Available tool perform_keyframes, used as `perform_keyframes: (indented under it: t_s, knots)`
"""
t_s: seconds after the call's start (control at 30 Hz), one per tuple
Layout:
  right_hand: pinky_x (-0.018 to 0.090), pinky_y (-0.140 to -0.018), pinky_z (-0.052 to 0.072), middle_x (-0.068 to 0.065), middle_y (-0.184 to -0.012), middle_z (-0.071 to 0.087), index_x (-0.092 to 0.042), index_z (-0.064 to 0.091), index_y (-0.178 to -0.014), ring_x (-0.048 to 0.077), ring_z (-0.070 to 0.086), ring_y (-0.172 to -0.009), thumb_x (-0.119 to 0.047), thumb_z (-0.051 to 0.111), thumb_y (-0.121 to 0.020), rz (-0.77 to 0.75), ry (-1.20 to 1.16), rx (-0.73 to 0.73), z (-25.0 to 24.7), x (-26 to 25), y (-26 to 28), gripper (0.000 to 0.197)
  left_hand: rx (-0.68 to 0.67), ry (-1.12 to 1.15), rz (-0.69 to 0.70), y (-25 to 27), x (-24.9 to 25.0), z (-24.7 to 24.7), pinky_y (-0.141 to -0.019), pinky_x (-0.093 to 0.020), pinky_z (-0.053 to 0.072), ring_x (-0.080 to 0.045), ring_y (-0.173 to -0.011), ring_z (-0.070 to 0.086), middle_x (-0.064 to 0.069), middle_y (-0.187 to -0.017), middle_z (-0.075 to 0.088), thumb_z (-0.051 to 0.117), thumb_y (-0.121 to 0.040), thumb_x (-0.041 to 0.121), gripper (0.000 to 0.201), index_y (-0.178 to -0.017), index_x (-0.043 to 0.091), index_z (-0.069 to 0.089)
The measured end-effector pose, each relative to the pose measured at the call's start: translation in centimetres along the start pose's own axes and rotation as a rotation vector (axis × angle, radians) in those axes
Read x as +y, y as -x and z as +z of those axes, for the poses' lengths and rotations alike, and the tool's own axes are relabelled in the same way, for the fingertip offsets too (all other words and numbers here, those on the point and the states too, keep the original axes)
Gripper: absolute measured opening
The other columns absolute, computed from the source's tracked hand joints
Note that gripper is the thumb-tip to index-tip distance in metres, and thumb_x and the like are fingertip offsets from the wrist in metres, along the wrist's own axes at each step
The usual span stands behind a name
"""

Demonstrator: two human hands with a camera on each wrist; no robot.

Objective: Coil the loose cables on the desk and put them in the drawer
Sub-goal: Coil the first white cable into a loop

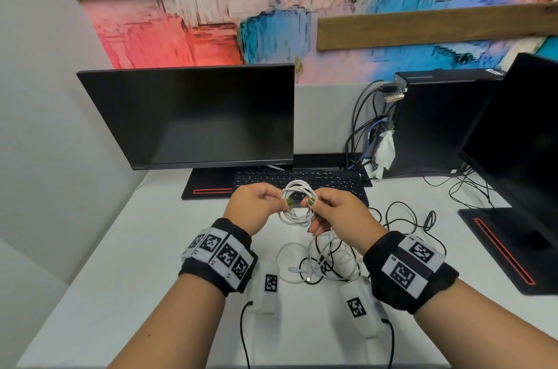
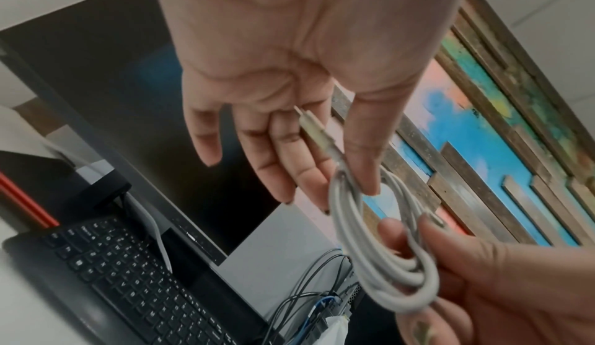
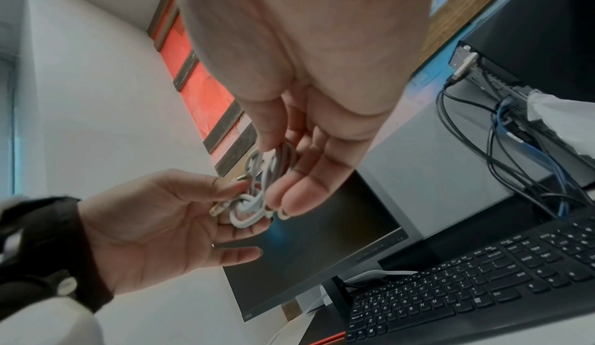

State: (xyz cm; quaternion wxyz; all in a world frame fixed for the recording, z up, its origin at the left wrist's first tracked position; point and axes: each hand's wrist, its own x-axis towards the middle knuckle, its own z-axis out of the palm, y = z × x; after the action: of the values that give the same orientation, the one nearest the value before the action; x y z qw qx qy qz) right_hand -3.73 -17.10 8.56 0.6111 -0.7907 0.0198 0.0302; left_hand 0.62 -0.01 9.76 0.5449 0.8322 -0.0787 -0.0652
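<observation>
A white cable wound into a small coil point(image 1: 297, 202) hangs above the desk point(image 1: 120, 278), in front of the keyboard. My left hand point(image 1: 282, 200) pinches the coil's left side, and my right hand point(image 1: 314, 208) pinches its right side. In the left wrist view, the left hand point(image 2: 346, 193) holds the coil point(image 2: 386, 261) between thumb and forefinger, just below a plug point(image 2: 317, 131). In the right wrist view, the right hand point(image 3: 277, 180) has its thumb and fingers around the coil point(image 3: 257, 198). Loose white cables point(image 1: 317, 266) and thin black cables point(image 1: 401, 217) lie tangled on the desk under and right of my hands. No drawer is in view.
A black keyboard point(image 1: 302, 181) and a dark monitor point(image 1: 193, 118) stand behind the hands. At the back right is a PC tower point(image 1: 437, 124) with plugged-in cables point(image 1: 362, 127). A second monitor point(image 1: 519, 133) and its base point(image 1: 507, 248) fill the right edge.
</observation>
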Motion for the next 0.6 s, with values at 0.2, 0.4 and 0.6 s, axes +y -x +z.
perform_keyframes:
  t_s: [0.2,0.4,0.6]
  knots:
    - [0.046,-0.073,0.055,0.009,-0.064,0.061,-0.013,0.065,-0.089,0.031,0.063,-0.066,-0.01,0.05,-0.096,0.006,-0.003,-0.032,0.4,0.3,-0.2,0.016,-0.021,0.101,-0.033,-0.3,-1.0,-0.1,-0.072,-0.026,0.046,-0.012,-0.065,0.059,-0.003,-0.07,0.068,0.073,-0.071,0.0,0.019,-0.07,0.017,0.067]
    - [0.03,-0.063,0.054,0.012,-0.064,0.063,-0.006,0.064,-0.098,0.02,0.062,-0.058,-0.01,0.048,-0.097,0.012,0.033,-0.046,0.6,0.1,-0.2,0.017,-0.044,0.311,-0.086,-0.4,-1.6,0.2,-0.07,-0.029,0.05,-0.017,-0.069,0.064,-0.014,-0.083,0.07,0.069,-0.077,-0.004,0.034,-0.106,0.013,0.064]
    - [0.033,-0.065,0.056,0.017,-0.068,0.064,-0.004,0.065,-0.1,0.022,0.062,-0.06,-0.015,0.05,-0.097,0.005,0.038,-0.024,0.2,-0.2,-0.5,0.018,-0.158,0.311,-0.043,-0.2,-1.6,0.0,-0.076,-0.029,0.046,-0.015,-0.076,0.06,-0.006,-0.084,0.068,0.065,-0.081,0.006,0.025,-0.105,0.014,0.065]
